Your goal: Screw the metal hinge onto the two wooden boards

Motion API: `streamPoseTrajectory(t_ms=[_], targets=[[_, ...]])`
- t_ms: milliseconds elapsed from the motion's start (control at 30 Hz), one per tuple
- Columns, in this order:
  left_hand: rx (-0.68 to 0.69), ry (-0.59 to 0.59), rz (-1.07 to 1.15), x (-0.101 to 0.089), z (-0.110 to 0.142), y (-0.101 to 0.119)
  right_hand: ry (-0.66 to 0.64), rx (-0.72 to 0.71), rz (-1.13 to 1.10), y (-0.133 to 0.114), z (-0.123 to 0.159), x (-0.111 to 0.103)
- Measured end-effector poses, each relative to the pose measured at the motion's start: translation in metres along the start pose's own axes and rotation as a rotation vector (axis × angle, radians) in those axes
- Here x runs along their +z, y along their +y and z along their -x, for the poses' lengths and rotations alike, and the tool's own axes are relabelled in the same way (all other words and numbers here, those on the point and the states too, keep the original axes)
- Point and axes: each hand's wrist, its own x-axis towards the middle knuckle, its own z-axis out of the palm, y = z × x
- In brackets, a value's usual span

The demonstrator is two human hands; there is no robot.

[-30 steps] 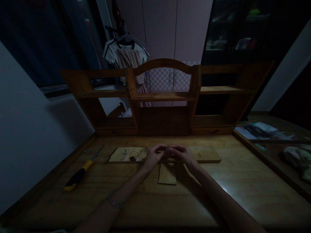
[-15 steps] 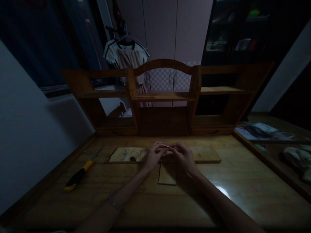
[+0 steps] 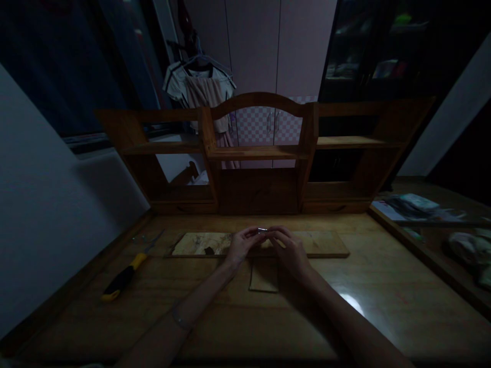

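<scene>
My left hand (image 3: 241,245) and my right hand (image 3: 288,248) meet fingertip to fingertip above a long wooden plank (image 3: 322,243) lying across the desk. Both pinch a small shiny metal piece (image 3: 262,231) between thumbs and fingers; the room is too dim to name it. A small square wooden piece (image 3: 264,275) lies on the desk just in front of the plank, between my wrists. A thin bracelet circles my left forearm.
A yellow-and-black handled saw (image 3: 123,276) lies at the left of the wooden desk (image 3: 383,286). A wooden shelf unit (image 3: 261,153) stands at the back. Papers and cloth (image 3: 418,204) lie on a side surface at right. A white wall stands close at left.
My hands stay together over the plank. The fingers have shifted slightly round the small metal piece, which now sits a little higher between the fingertips.
</scene>
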Motion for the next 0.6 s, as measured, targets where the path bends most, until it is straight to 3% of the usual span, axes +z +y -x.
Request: streamPoseTrajectory(t_ms=[300, 600], targets=[[0.108, -0.012, -0.168, 0.004, 0.003, 0.009, -0.007, 0.159, -0.136, -0.008, -0.004, -0.004], [0.113, 0.002, -0.25, 0.004, 0.009, 0.013, -0.023, 0.342, -0.357, -0.002, -0.01, -0.006]])
